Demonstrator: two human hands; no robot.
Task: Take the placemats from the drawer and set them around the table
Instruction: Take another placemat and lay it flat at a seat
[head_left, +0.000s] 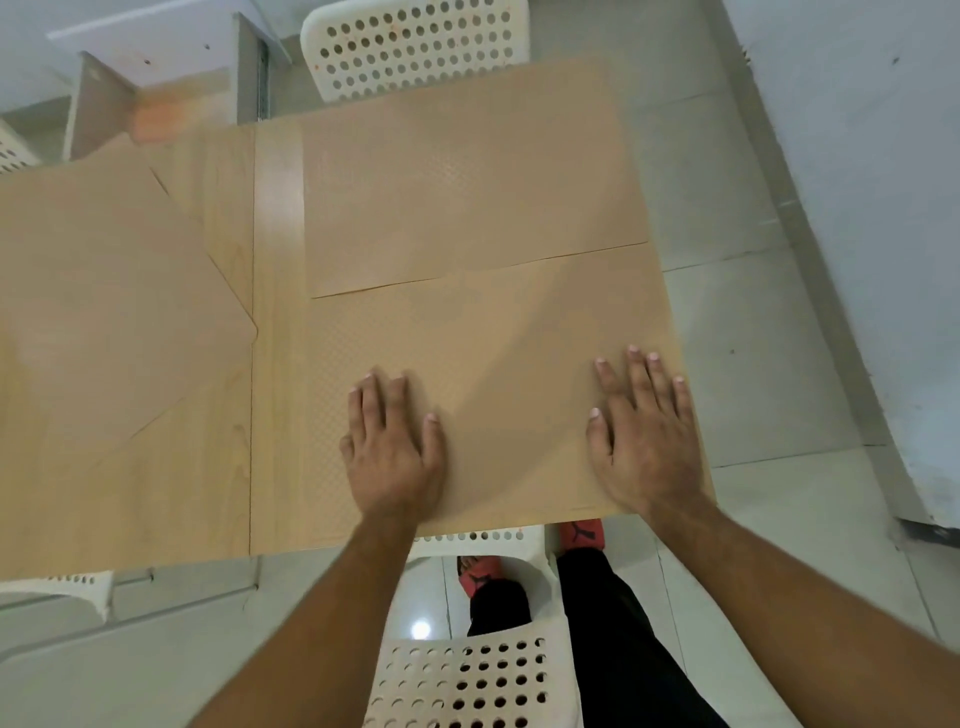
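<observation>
While flat on near placemat (493, 338), left hand (392, 447), right hand (647, 436) unclenched, inside its edges.

A: What colours do we see?
B: Both the near placemat (493, 364) and the far placemat (467, 197) are tan with a fine dotted texture; the worktop (228, 208) is pale wood grain.
A: And round the edges of the frame?
B: We see a white upper chair (415, 47) and a white lower chair (467, 675), both patterned with round holes, pale grey floor tiles (753, 364), coral-red slippers (582, 532) with black marks, and black trousers (613, 623).
</observation>
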